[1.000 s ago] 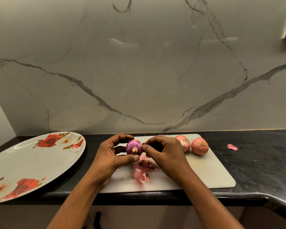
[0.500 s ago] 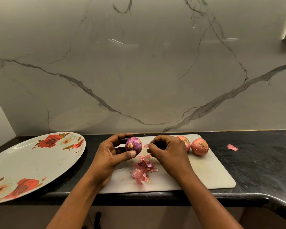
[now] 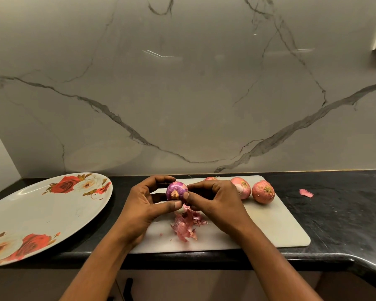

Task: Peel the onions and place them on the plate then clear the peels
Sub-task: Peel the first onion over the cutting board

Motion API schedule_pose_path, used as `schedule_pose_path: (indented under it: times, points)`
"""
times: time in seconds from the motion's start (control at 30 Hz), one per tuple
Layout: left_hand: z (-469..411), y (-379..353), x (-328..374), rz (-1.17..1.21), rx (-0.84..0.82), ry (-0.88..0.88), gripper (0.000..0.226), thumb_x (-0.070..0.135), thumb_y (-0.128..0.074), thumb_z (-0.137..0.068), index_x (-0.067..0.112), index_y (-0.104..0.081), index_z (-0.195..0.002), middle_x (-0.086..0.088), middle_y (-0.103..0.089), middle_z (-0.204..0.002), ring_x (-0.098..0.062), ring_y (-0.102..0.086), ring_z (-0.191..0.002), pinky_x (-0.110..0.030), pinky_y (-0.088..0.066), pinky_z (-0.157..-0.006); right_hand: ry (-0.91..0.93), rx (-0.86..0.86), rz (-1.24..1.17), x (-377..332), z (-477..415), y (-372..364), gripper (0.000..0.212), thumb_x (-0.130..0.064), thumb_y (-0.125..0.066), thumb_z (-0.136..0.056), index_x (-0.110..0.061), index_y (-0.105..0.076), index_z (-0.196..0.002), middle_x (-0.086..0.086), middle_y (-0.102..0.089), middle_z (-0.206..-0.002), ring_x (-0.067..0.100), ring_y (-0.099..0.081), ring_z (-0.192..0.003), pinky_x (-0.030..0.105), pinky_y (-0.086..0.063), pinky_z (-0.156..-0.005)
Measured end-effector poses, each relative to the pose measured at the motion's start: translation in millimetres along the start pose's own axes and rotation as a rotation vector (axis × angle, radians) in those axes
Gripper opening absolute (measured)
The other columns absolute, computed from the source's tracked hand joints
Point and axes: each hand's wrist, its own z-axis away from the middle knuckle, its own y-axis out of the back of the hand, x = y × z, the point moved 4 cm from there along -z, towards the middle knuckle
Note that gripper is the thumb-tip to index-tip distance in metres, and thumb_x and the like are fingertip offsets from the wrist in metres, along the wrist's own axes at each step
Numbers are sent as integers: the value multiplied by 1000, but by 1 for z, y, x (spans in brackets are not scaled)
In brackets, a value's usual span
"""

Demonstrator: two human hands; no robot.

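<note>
My left hand [image 3: 142,208] grips a mostly peeled purple onion [image 3: 175,190] above the white cutting board [image 3: 269,231]. Thumb and fingers of my right hand [image 3: 213,200] pinch at the onion's right side. A heap of pink peels [image 3: 186,224] lies on the board below the hands. Three unpeeled onions sit at the board's back: one [image 3: 263,191] at the right, one [image 3: 241,187] beside it, one [image 3: 210,178] mostly hidden behind my right hand. The floral plate [image 3: 41,211] rests at the left with nothing on it.
A stray peel scrap [image 3: 306,192] lies on the black counter [image 3: 345,213] right of the board. The marble wall rises just behind. The counter's front edge curves forward at the right.
My right hand, which had pulled away from the onion with a bit of peel, has come back and pinches at the onion again. The left hand turned the onion slightly.
</note>
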Motion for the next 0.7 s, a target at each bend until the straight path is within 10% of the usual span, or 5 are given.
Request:
schedule_pose_path:
  times: [0.43, 0.7]
  points:
    - [2, -2, 3, 32, -43, 19, 62, -4, -87, -67, 11, -70, -125, -11, -73, -126, -35, -74, -112, -41, -63, -90, -28, 30, -74, 6, -3, 3, 14, -9, -79, -92, -11, -84, -105, 3, -82, -89, 22, -80, -81, 46, -67, -79]
    - [2, -1, 3, 15, -24, 37, 62, -2, -89, -65, 12, -71, -122, -10, -73, -125, -35, -74, -111, -46, -63, -91, -12, -5, -3, 5, -1, 3, 31, -31, -87, -86, -15, -83, -112, -3, -82, -96, 17, -80, -87, 42, -67, -80]
